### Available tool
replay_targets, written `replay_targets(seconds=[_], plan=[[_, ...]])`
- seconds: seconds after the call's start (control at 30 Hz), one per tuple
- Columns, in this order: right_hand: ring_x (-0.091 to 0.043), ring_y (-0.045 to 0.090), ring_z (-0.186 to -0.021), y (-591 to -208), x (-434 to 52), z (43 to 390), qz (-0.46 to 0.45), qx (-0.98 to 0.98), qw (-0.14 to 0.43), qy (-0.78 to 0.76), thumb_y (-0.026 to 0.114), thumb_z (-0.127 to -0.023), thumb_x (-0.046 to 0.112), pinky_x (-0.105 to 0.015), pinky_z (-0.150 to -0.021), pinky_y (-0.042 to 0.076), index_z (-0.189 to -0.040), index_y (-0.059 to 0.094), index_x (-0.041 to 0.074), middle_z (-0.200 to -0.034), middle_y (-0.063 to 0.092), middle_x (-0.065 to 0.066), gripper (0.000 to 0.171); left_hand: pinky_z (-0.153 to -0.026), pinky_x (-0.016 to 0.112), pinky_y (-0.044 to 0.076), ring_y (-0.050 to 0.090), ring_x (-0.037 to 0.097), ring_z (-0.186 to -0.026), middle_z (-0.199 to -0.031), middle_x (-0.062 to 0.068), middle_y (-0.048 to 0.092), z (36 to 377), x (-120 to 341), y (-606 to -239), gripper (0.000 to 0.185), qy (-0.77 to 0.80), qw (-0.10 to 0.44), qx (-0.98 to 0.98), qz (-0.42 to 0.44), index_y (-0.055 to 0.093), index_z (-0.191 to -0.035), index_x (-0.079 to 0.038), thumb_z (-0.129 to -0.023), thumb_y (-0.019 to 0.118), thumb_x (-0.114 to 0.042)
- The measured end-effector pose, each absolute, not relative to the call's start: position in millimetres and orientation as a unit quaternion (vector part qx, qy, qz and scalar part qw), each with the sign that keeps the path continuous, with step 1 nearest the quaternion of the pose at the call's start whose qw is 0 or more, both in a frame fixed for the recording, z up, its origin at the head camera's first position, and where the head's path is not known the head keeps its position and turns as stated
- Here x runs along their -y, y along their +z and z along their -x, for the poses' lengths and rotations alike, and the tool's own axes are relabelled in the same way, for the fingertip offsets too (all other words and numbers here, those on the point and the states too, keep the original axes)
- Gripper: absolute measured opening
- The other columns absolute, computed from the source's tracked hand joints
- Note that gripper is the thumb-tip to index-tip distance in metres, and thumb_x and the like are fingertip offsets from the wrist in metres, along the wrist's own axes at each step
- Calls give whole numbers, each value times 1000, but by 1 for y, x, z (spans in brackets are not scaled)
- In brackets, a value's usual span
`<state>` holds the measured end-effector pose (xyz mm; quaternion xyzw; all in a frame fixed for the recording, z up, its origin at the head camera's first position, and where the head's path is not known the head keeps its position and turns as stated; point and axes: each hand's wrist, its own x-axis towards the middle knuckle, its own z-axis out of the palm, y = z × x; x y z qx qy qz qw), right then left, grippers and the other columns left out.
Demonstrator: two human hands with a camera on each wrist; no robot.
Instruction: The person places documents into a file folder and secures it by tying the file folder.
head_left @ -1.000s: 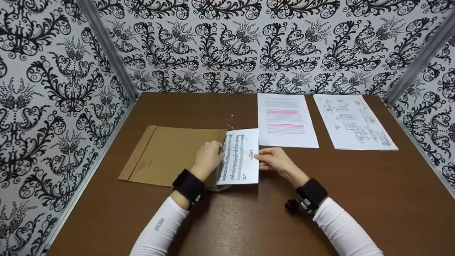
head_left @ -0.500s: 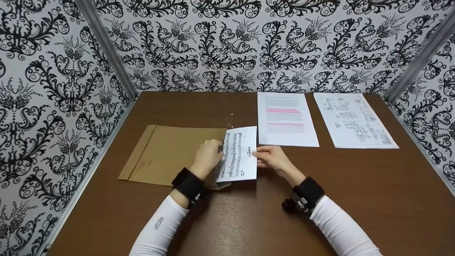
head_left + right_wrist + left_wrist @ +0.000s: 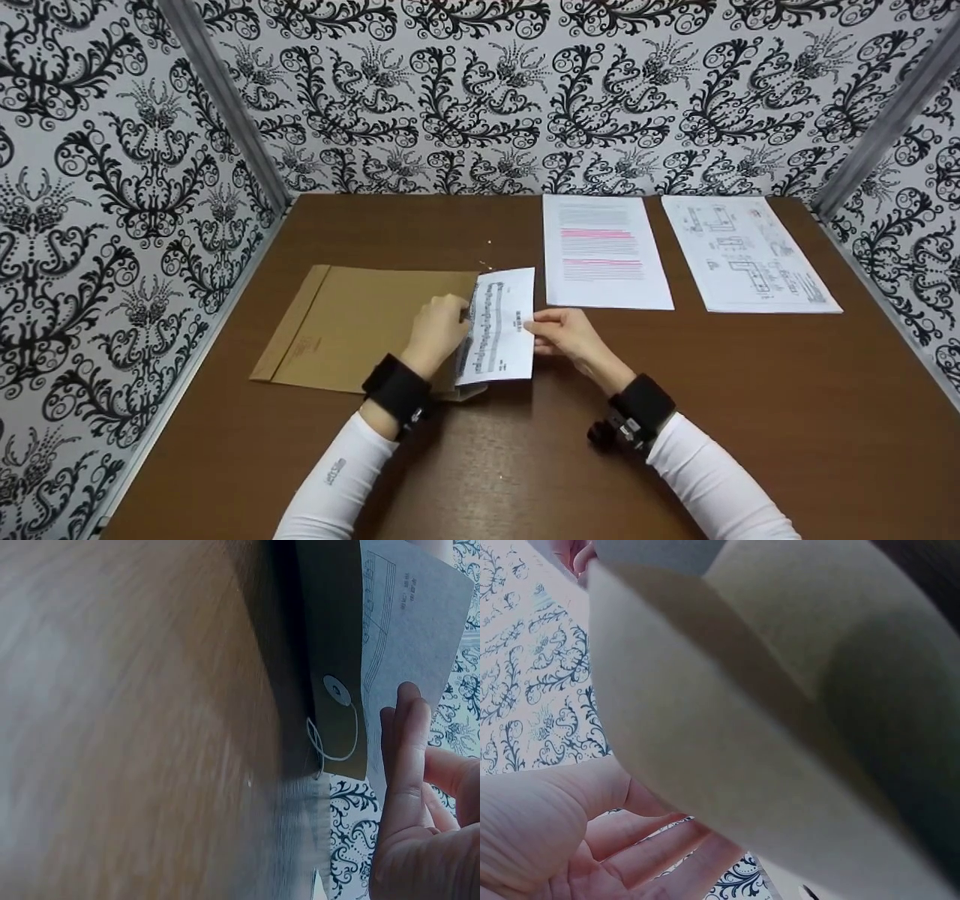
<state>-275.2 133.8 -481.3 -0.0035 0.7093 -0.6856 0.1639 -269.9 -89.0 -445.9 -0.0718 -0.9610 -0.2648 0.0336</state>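
Observation:
A brown envelope [image 3: 352, 326] lies flat on the table, its mouth to the right. A sheet of printed music [image 3: 501, 326] sticks partly out of that mouth. My left hand [image 3: 450, 322] grips the envelope's open edge and holds it up. My right hand [image 3: 536, 328] pinches the sheet's right edge. In the right wrist view the envelope flap [image 3: 330, 652] with its string button hangs beside the music sheet [image 3: 416, 622], with my fingers [image 3: 409, 757] on the paper. The envelope's brown paper [image 3: 765, 735] fills the left wrist view, above my left hand's fingers [image 3: 652, 851].
Two more sheets lie at the back right of the brown table [image 3: 750, 420]: one with pink highlighted text [image 3: 604, 251], one with diagrams [image 3: 746, 255]. Patterned walls enclose the table on three sides.
The music sheet has slid left, further into the envelope, and less of it shows. My right hand has followed it left. My left hand has stayed at the envelope's mouth.

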Motion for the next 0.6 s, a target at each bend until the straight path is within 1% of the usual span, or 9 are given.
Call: replay_targets(seconds=[0.13, 0.2, 0.3, 0.43, 0.6], plan=[[-4, 71, -67, -483, -133, 275, 8, -710, 161, -686, 65, -97, 5, -20, -67, 62, -127, 59, -19, -81, 74, 3, 39, -75, 46, 59, 72, 33, -86, -102, 18, 78, 269, 88, -446, 22, -267, 34, 961, 71, 77, -108, -1, -88, 69, -2], [-4, 71, -67, -483, -132, 274, 10, -710, 161, -686, 65, -97, 6, -20, -68, 62, -127, 59, -19, -81, 74, 3, 40, -77, 47, 59, 73, 35, -89, -104, 18, 78, 269, 88, -446, 23, -268, 37, 960, 72, 77, -109, -1, -88, 68, -2], [-4, 72, -69, -483, -130, 273, 5, -710, 163, -685, 65, -97, 6, -21, -68, 62, -128, 60, -18, -83, 75, 1, 39, -73, 47, 58, 72, 35, -85, -100, 19, 78, 269, 89, -447, 17, -264, 46, 960, 76, 78, -101, 0, -87, 68, -1], [-6, 73, -70, -483, -126, 272, 0, -713, 166, -681, 65, -97, 6, -23, -70, 63, -127, 61, -16, -87, 75, -1, 38, -65, 45, 53, 68, 33, -75, -93, 19, 77, 269, 89, -447, 9, -255, 63, 961, 84, 76, -88, -1, -84, 68, 0], [-7, 73, -70, -482, -120, 272, 4, -708, 165, -687, 65, -97, 5, -24, -71, 63, -128, 60, -17, -88, 75, -1, 38, -67, 47, 55, 69, 33, -78, -96, 19, 77, 268, 90, -447, 14, -260, 64, 960, 88, 78, -94, -1, -84, 68, 0]])
